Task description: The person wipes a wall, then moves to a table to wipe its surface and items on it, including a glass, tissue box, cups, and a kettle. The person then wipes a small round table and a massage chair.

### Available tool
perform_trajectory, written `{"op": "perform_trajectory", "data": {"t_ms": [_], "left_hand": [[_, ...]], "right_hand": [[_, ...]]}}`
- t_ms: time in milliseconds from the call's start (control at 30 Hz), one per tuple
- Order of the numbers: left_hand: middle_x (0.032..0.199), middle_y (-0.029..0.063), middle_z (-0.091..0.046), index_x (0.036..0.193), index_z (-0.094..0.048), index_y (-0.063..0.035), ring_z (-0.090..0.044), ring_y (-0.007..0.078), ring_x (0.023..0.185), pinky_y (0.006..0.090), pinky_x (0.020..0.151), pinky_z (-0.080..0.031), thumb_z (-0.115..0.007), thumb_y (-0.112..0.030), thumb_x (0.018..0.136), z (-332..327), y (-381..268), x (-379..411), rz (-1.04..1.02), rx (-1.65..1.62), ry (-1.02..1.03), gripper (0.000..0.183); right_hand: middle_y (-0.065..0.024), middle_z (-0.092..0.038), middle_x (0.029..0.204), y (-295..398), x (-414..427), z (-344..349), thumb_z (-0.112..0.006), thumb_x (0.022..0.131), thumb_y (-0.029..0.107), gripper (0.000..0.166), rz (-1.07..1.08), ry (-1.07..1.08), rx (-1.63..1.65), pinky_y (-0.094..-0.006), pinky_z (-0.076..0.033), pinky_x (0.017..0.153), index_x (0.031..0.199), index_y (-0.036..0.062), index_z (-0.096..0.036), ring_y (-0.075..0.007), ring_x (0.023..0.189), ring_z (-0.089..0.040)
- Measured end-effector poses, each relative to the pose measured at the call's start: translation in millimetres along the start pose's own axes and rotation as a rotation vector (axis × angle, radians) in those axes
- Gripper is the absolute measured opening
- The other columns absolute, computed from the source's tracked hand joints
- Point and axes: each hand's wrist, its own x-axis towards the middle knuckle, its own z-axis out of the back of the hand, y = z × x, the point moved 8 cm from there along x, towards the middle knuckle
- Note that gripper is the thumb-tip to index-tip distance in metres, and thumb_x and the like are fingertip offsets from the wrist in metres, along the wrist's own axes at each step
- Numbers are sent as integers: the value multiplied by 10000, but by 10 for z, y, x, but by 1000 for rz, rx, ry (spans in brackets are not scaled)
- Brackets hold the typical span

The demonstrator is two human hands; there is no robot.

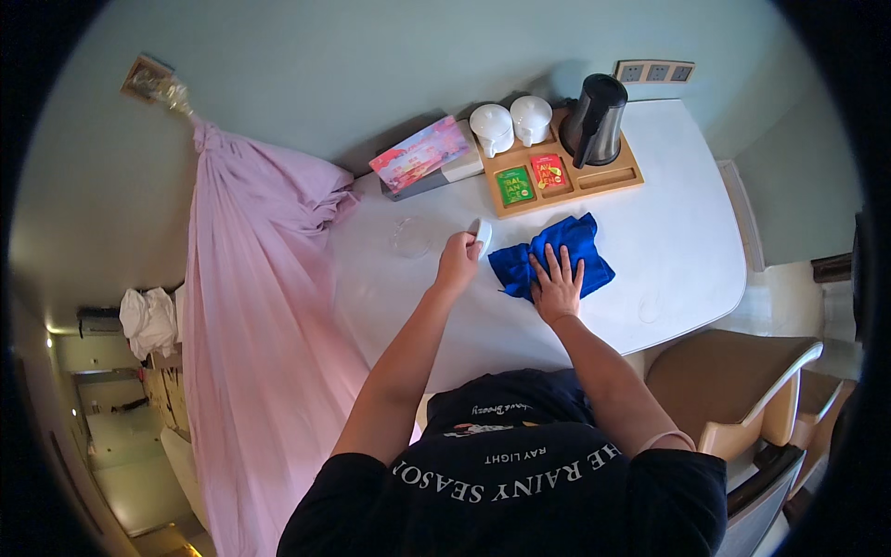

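My left hand [459,261] pinches a small round white object [483,238], held on edge over the white table [661,237]; whether it is a lid or a coaster I cannot tell. My right hand [558,282] lies flat with fingers spread on a crumpled blue cloth [590,257], which rests on the tabletop. Beyond the cloth is a wooden tray [571,198] with a green packet [514,185], a red packet [549,172], two white lidded cups [492,127] and a steel and black electric kettle [603,122].
A pink patterned box [421,153] leans by the wall, left of the tray. A clear round item [411,237] lies on the table at the left. Pink curtain [261,313] hangs along the left edge. A brown chair [724,379] stands at the lower right, below a wall socket panel [655,72].
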Motion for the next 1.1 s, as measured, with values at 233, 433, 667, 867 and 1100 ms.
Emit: {"op": "perform_trajectory", "data": {"t_ms": [233,433,667,867,1100], "left_hand": [[1057,50,-655,1148,-573,-50,-636,179,999,342,857,-521,-580,-280,1008,107,-1,-708,638,-867,66,270],[1482,138,-437,1511,-306,-73,-482,270,1331,435,1106,-415,-529,-323,1024,49,-397,-1078,486,-1046,102,591],[1432,124,-479,1468,-364,-109,-498,284,1302,409,1094,-419,-599,-276,987,115,-581,-1100,319,-1297,166,560],[1205,91,-612,1272,-533,-68,-612,227,1135,366,971,-501,-598,-38,944,741,-1032,-1110,76,-705,144,336],[1294,96,-596,1345,-475,-68,-598,231,1196,395,1015,-502,-506,-132,1026,744,-1102,-1233,345,-1560,167,328]], "right_hand": [[-126,-497,1451,-267,92,-380,-553,993,205,457,-214,94,824,-460,-272,1142,1438,126,-487,-282,1329,-473],[-220,-52,1627,1108,-315,1006,-509,927,80,536,382,84,1210,-488,-157,1199,1458,147,-477,-430,1483,-142],[-259,-355,1414,1247,-27,1634,-648,927,213,346,227,-143,1069,-453,-350,1102,1257,112,-616,-434,1312,-392],[-139,-642,1000,1171,457,1584,-623,908,251,254,190,194,1080,-329,-471,882,1033,38,-682,-238,967,-609],[-103,-689,948,1225,367,1481,-618,949,381,401,-187,727,1600,-288,-544,784,1069,1,-654,-163,834,-660]]}}
